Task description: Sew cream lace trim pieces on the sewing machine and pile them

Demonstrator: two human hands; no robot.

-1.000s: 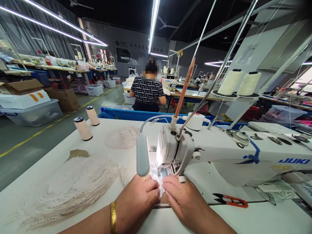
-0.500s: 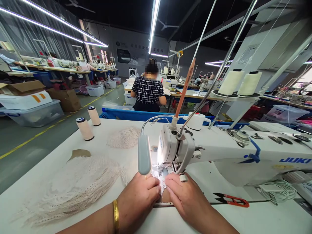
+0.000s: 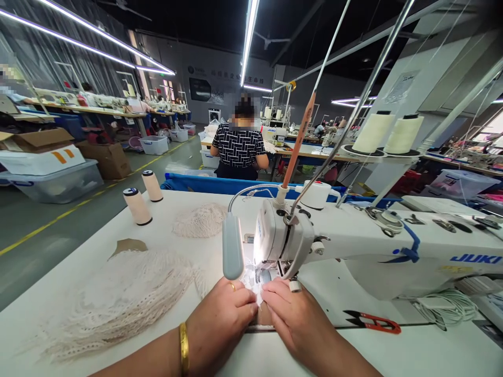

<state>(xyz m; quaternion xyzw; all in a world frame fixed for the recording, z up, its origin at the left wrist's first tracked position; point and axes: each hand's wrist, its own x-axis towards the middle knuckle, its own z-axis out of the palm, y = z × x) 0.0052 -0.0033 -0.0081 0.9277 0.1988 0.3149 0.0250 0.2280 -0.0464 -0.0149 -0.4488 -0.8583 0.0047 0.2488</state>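
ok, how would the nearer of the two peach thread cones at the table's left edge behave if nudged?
The round, peach thread cone would probably tip fairly easily, being taller than wide. Once down, its round body would likely roll on the smooth-looking white tabletop. Tightly wound, it should feel firm when gripped.

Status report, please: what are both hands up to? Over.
Left hand and right hand on white lace, at the sewing machine's needle area. Lamp hangs close above left hand. Red-handled snips lie aside.
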